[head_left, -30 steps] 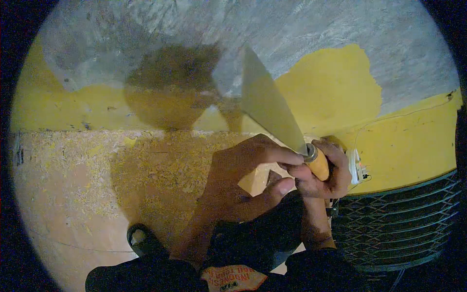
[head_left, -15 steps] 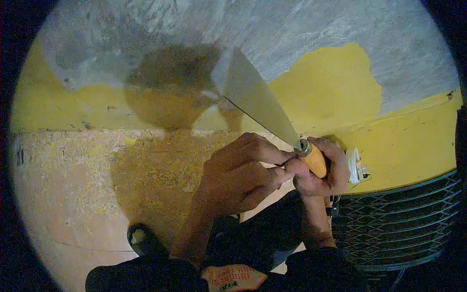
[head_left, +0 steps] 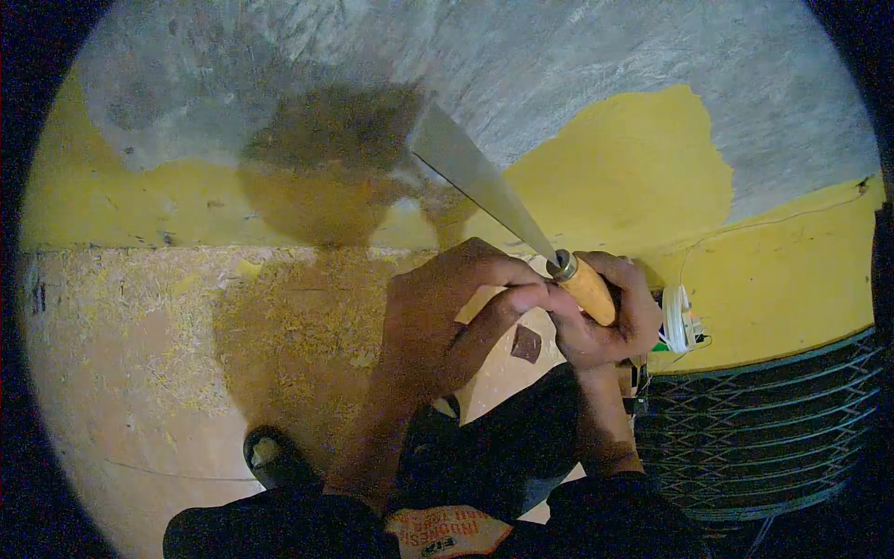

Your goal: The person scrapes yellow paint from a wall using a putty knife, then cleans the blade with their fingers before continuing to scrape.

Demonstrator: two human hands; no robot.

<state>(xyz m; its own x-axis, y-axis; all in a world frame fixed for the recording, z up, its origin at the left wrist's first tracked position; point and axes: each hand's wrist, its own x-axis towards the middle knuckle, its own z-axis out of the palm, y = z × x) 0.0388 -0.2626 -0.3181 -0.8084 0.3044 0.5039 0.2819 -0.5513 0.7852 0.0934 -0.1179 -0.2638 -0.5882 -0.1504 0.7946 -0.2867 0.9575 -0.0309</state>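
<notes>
A wide-bladed scraper (head_left: 484, 177) with a wooden handle points up and to the left, in front of the wall. My right hand (head_left: 615, 312) is wrapped round its handle. Close beside it, my left hand (head_left: 456, 307) is bent, with its thumb and finger meeting at my right hand's fingertips near the base of the handle. What is between those fingertips, if anything, is too small to make out. Behind the blade, the wall shows grey bare areas (head_left: 326, 56) and yellow paint (head_left: 633, 158).
Yellow flakes litter the floor (head_left: 168, 363) along the wall's foot. At the right are a white coil of cord (head_left: 678, 317) and a dark ribbed, patterned object (head_left: 764, 429). A small brown square (head_left: 526, 343) lies below my hands. A dark shoe (head_left: 275, 456) shows lower left.
The scraper has tilted further left, its handle a little higher and leftward. My left hand's fingers have shifted left and opened a gap beneath, where the brown square now shows.
</notes>
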